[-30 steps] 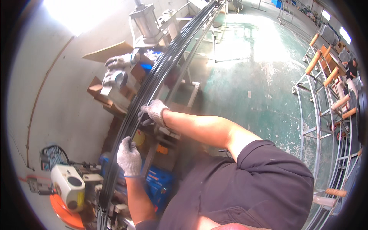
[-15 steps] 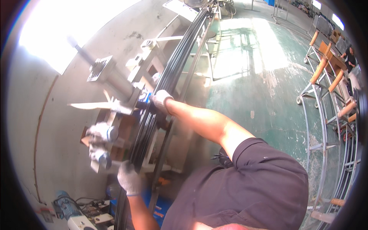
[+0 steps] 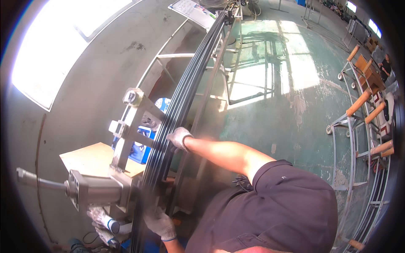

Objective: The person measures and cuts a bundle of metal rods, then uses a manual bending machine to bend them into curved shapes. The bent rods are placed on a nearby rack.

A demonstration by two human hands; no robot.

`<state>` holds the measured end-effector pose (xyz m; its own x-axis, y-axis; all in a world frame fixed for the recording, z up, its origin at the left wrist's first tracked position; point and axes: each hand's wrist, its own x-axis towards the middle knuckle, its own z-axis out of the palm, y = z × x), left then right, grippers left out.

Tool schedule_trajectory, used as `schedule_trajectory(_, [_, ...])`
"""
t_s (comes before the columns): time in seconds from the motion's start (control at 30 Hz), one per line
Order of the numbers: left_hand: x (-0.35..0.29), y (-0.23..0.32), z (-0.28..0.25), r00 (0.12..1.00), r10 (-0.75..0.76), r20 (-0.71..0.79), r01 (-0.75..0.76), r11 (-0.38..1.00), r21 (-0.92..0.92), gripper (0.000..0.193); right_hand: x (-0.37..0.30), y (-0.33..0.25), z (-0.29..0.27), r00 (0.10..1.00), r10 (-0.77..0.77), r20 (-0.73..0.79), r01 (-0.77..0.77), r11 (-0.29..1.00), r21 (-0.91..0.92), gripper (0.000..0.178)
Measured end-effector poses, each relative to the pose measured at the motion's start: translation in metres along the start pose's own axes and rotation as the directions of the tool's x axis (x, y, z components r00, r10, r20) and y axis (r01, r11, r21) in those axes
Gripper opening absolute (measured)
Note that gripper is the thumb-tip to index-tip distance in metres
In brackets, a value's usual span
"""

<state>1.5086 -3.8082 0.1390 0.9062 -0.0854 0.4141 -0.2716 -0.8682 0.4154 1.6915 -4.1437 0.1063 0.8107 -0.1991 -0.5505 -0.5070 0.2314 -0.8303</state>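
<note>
A bundle of long black strips (image 3: pixel 182 95) runs from the far top down to the lower left, lying side by side on a metal frame. My right hand (image 3: pixel 180 138), in a pale knitted glove, grips the bundle's right edge about halfway along, its fingers partly hidden behind the strips. Lower down, my gloved left hand (image 3: pixel 160 224) is at the right side of the same bundle. Its fingers are smeared by motion, so their hold on the strips cannot be made out.
Left of the strips stand a metal cylinder unit (image 3: pixel 99 189) and an upright clamp frame (image 3: pixel 126 139). Spare gloves (image 3: pixel 101 219) hang below, near a tan board (image 3: pixel 95 159) and a blue box (image 3: pixel 141 147). Wheeled racks with padded bars (image 3: pixel 358 102) line the right; a person (image 3: pixel 385 66) is beyond.
The view has shifted, so the machine and wall now appear lower and farther left. Both hands appear lower in the picture. My right hand stays at the strips; my left hand is more blurred.
</note>
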Motion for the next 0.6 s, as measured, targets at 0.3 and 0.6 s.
schedule_trajectory(0.3, [0.191, 0.164, 0.182, 0.950, 0.309, -0.047, -0.308, 0.903, -0.299, 0.034, 0.047, -0.030, -0.066, 0.958, 0.023, 0.285, 0.127, 0.860, -0.494, 0.054])
schedule_trajectory(0.6, [0.317, 0.280, 0.304, 0.841, 0.534, 0.090, -0.480, 0.811, -0.334, 0.035, 0.104, -0.083, -0.282, 0.971, -0.205, -0.123, 0.144, 0.912, -0.385, 0.037])
